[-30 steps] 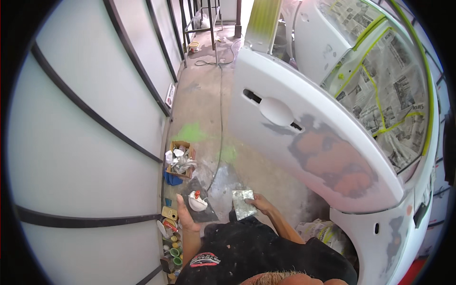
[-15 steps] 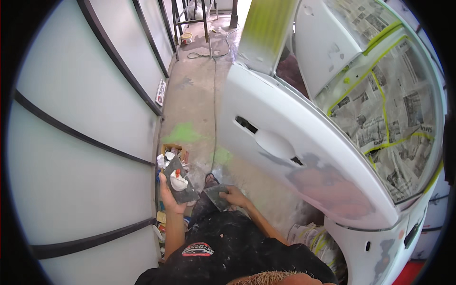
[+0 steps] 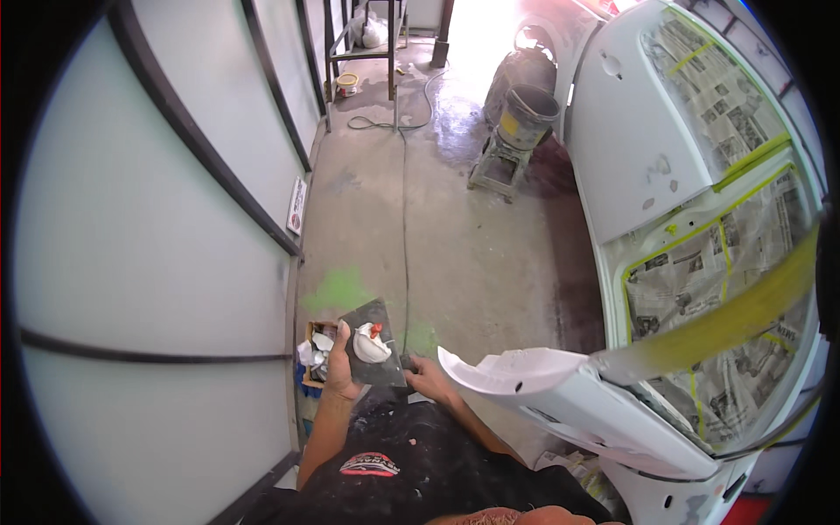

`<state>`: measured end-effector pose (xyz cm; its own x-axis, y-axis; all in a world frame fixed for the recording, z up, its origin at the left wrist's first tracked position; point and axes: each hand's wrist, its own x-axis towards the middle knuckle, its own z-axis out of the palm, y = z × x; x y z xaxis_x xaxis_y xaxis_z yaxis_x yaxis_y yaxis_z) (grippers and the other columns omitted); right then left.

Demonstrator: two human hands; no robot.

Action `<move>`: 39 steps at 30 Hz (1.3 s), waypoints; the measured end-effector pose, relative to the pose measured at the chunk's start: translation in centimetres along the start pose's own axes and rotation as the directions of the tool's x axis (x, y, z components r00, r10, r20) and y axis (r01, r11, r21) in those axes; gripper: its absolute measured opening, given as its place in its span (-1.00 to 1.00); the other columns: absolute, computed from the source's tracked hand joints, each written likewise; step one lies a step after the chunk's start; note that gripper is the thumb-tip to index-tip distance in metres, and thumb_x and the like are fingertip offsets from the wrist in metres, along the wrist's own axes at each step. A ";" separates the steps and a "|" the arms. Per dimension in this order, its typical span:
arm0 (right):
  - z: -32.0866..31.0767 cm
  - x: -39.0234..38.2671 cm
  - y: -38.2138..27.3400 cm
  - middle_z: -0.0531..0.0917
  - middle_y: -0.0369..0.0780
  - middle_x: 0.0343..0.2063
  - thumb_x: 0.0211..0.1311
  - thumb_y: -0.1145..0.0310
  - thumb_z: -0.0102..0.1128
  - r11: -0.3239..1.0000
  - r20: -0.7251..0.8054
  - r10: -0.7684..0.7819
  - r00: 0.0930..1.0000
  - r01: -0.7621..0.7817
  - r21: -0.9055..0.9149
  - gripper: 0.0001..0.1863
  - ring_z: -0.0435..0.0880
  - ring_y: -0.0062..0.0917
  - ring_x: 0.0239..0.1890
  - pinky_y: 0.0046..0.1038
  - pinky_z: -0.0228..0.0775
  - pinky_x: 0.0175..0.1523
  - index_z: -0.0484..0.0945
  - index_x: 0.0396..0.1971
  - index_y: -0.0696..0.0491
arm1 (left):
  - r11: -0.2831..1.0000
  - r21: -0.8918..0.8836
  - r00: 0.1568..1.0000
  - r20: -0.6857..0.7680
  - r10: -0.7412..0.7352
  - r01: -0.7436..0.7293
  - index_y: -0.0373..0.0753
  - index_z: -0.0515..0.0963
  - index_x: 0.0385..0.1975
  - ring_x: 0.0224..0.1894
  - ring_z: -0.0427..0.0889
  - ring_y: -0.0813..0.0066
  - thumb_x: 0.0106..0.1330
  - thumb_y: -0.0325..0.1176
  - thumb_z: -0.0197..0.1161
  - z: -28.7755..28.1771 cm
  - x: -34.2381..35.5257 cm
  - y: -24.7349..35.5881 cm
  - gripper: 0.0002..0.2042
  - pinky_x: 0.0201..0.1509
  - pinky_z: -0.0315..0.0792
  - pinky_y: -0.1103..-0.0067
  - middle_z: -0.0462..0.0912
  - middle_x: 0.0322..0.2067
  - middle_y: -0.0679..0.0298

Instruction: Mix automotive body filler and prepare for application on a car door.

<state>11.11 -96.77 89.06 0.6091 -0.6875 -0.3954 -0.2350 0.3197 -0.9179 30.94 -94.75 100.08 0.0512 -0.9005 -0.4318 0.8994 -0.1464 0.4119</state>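
L hand (image 3: 339, 374) grips L edge of dark board (image 3: 368, 316) over floor (image 3: 477, 262), thumb on top; white paste (image 3: 372, 350) w/ red-orange dab (image 3: 376, 330) mid-board. R hand (image 3: 427, 379) half-curled by board's lower R corner; can't tell its hold.

White glare across far floor (image 3: 459, 122)

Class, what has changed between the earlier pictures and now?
The right hand has moved in beside the lower right edge of the dark board; what it holds is unclear. The white door appears lower in view, its pinkish patch no longer visible; the bucket now shows clearly. The left hand still holds the board with its white mound and red dab.
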 end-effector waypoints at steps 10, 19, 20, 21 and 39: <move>-5.6 5.9 -6.3 0.68 -0.29 -0.22 0.28 0.51 0.11 0.969 -0.662 -0.024 0.749 0.181 0.169 -0.74 0.59 -0.65 -0.19 -0.52 0.44 -0.04 0.56 -0.05 0.19 | 0.970 0.139 0.964 0.150 -0.219 0.199 -0.33 0.54 0.02 -0.12 0.68 0.36 0.40 0.24 -0.01 7.3 12.0 7.2 -0.35 0.00 0.56 0.41 0.68 -0.14 0.21; -14.0 13.6 -8.0 0.67 -0.29 -0.16 0.25 0.50 0.16 0.867 -0.871 0.105 0.480 0.384 0.317 -0.69 0.60 -0.60 -0.14 -0.51 0.41 0.02 0.54 0.00 0.15 | 0.976 0.097 0.972 0.116 -0.203 0.192 -0.34 0.51 0.07 -0.08 0.66 0.35 0.45 0.22 -0.10 8.4 18.8 9.2 -0.35 0.07 0.53 0.40 0.65 -0.07 0.21; -15.5 14.6 -7.7 0.67 -0.29 -0.16 0.25 0.50 0.16 0.866 -0.878 0.098 0.469 0.395 0.308 -0.69 0.60 -0.60 -0.14 -0.51 0.41 0.02 0.54 0.00 0.15 | 0.974 0.110 0.975 0.076 -0.208 0.199 -0.34 0.50 0.08 -0.07 0.66 0.35 0.46 0.22 -0.11 8.2 20.0 9.5 -0.35 0.07 0.53 0.40 0.65 -0.06 0.20; -16.8 16.0 -7.9 0.67 -0.27 -0.15 0.24 0.51 0.16 0.857 -0.881 0.163 0.443 0.379 0.350 -0.70 0.61 -0.57 -0.15 -0.48 0.43 0.04 0.53 -0.01 0.15 | 0.975 0.067 0.970 0.100 -0.220 0.214 -0.33 0.50 0.08 -0.06 0.66 0.33 0.47 0.21 -0.13 7.3 21.3 9.9 -0.36 0.08 0.53 0.39 0.65 -0.06 0.19; -29.9 50.9 -28.0 0.62 -0.26 -0.04 0.16 0.44 0.28 0.479 -0.500 0.232 0.834 0.350 0.805 -0.57 0.60 -0.39 0.06 -0.08 0.44 0.24 0.48 0.06 0.05 | 0.974 0.129 0.976 -0.094 0.199 -0.186 -0.22 0.43 0.15 0.02 0.60 0.32 0.44 0.19 -0.03 13.1 48.6 29.3 -0.41 0.11 0.50 0.34 0.60 0.01 0.24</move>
<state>26.05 -160.23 93.67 0.0748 -0.8256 -0.5593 0.7102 0.4378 -0.5513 54.10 -148.18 101.73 0.2695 -0.8689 -0.4151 0.8107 -0.0279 0.5848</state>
